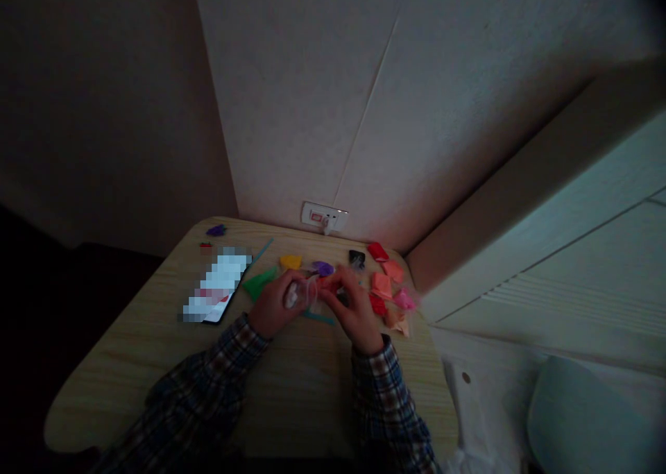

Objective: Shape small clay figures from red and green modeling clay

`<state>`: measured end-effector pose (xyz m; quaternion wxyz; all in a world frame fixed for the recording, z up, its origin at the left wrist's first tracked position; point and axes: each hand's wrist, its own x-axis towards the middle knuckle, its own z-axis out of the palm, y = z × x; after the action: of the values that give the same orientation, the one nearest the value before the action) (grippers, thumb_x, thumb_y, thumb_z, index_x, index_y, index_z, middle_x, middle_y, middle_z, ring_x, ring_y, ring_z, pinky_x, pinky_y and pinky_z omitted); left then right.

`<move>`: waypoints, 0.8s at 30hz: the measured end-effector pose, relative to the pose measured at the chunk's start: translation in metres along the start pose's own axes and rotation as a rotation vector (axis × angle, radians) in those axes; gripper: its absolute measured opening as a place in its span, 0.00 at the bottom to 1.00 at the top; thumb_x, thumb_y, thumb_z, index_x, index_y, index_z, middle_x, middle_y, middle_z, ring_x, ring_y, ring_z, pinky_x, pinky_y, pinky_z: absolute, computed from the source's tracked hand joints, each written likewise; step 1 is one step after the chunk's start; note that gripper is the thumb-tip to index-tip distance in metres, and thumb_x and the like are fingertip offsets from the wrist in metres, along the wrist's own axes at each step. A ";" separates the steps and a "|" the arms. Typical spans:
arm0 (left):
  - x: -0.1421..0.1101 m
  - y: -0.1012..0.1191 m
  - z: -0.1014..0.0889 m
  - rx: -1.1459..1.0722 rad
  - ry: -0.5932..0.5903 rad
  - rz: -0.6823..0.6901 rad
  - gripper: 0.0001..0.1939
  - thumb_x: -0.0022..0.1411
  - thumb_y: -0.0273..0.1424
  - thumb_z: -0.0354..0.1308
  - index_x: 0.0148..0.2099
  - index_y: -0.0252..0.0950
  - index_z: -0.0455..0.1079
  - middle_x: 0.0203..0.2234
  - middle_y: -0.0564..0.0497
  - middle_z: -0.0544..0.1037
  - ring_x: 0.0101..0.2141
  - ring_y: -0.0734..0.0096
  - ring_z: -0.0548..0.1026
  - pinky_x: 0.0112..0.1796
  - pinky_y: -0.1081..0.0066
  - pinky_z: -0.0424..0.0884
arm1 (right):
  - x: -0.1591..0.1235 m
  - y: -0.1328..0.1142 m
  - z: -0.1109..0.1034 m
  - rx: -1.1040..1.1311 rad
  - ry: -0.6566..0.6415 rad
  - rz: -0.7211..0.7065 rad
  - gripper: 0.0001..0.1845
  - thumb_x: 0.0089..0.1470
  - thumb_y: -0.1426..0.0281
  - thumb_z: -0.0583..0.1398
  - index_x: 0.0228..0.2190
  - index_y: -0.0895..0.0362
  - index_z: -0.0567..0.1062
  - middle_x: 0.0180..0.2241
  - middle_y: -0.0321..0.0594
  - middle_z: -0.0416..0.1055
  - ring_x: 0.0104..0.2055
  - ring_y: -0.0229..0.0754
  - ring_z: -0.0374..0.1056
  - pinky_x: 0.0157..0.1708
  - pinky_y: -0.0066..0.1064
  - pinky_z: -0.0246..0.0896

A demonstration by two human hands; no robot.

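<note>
My left hand (275, 304) is closed around a clear plastic bag (311, 292) with a white lump (291, 295) showing at the palm. The fingers of my right hand (356, 311) are pinched together at the bag's other end, on something small and red (326, 284) that I cannot make out clearly. Just beyond the hands lie a purple packet (323, 268) and a yellow packet (290, 261). A green packet (259, 283) rests beside my left hand. Under the hands, a thin teal stick (318, 317) is partly hidden.
Red packet (377, 252), orange packet (381, 285), pink packet (404, 298), beige packet (397, 321) and black packet (356, 258) lie right on the wooden table (291, 398). A phone (221, 290), second teal stick (263, 250) and small purple piece (216, 230) are left. A wall socket (323, 216) is behind.
</note>
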<state>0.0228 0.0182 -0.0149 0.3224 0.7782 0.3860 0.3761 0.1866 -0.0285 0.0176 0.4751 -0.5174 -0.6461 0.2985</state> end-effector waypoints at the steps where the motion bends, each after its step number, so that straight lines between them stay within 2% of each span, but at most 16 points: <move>1: 0.000 0.000 0.000 0.005 0.007 0.000 0.09 0.52 0.32 0.57 0.35 0.36 0.62 0.27 0.54 0.72 0.27 0.72 0.71 0.28 0.75 0.66 | -0.001 0.000 0.001 -0.043 0.027 -0.007 0.06 0.53 0.66 0.59 0.31 0.56 0.69 0.29 0.35 0.68 0.31 0.38 0.65 0.39 0.32 0.60; 4: 0.001 -0.001 -0.001 0.019 0.021 -0.011 0.10 0.51 0.32 0.58 0.35 0.36 0.63 0.28 0.53 0.73 0.28 0.71 0.72 0.29 0.74 0.67 | -0.004 0.003 -0.001 -0.277 0.067 0.056 0.06 0.54 0.66 0.57 0.34 0.56 0.68 0.31 0.36 0.70 0.32 0.37 0.67 0.38 0.30 0.62; 7: 0.000 -0.003 0.000 0.033 0.033 -0.033 0.11 0.51 0.32 0.59 0.37 0.36 0.63 0.29 0.53 0.74 0.29 0.70 0.72 0.30 0.73 0.67 | -0.009 0.013 -0.015 -0.604 0.145 0.252 0.08 0.57 0.67 0.53 0.33 0.58 0.69 0.32 0.41 0.72 0.32 0.38 0.68 0.32 0.28 0.62; 11: -0.001 -0.004 0.001 0.044 0.004 -0.070 0.16 0.48 0.33 0.61 0.40 0.35 0.62 0.31 0.52 0.74 0.31 0.68 0.73 0.31 0.73 0.68 | -0.016 0.032 -0.032 -0.818 0.190 0.426 0.10 0.55 0.70 0.53 0.29 0.62 0.71 0.30 0.50 0.74 0.32 0.46 0.70 0.30 0.33 0.59; 17: -0.002 0.000 0.002 0.074 -0.013 -0.076 0.15 0.49 0.34 0.61 0.38 0.37 0.62 0.31 0.52 0.74 0.30 0.69 0.73 0.31 0.72 0.68 | -0.015 0.045 -0.024 -1.019 0.119 0.580 0.12 0.54 0.69 0.54 0.31 0.62 0.75 0.33 0.58 0.75 0.34 0.53 0.72 0.28 0.36 0.60; 21: -0.002 0.000 0.003 0.108 -0.003 -0.072 0.13 0.50 0.33 0.60 0.37 0.37 0.63 0.29 0.53 0.75 0.29 0.69 0.74 0.30 0.72 0.68 | -0.010 0.046 -0.017 -1.055 0.019 0.625 0.11 0.48 0.71 0.59 0.34 0.63 0.76 0.33 0.59 0.75 0.36 0.56 0.73 0.29 0.37 0.62; 24: -0.003 0.000 0.004 0.106 -0.013 -0.036 0.13 0.50 0.32 0.59 0.38 0.36 0.64 0.31 0.51 0.75 0.32 0.66 0.74 0.34 0.69 0.69 | -0.007 0.043 -0.016 -1.049 -0.041 0.650 0.13 0.48 0.67 0.59 0.34 0.62 0.76 0.33 0.59 0.75 0.36 0.57 0.73 0.29 0.39 0.63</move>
<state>0.0250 0.0152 -0.0178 0.2900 0.7895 0.4172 0.3442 0.2177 -0.0241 -0.0165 0.0299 -0.8467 -0.5251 0.0804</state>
